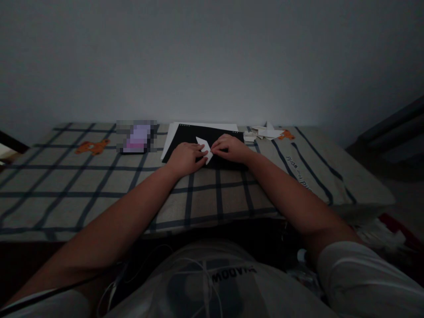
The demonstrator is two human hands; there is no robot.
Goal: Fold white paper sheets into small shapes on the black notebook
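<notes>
— Several folds already in? Where's the piece?
— Yes; white folded paper lies on the black board. My left hand and right hand pinch it together. Shape unfinished, I judge; finished pieces beyond.

The left hand and right hand cover much of the folded white paper, so only its middle shows. A blurred patch hides whatever lies on the checked cloth there. The paper scraps beyond are too small and dim to tell apart.
</notes>
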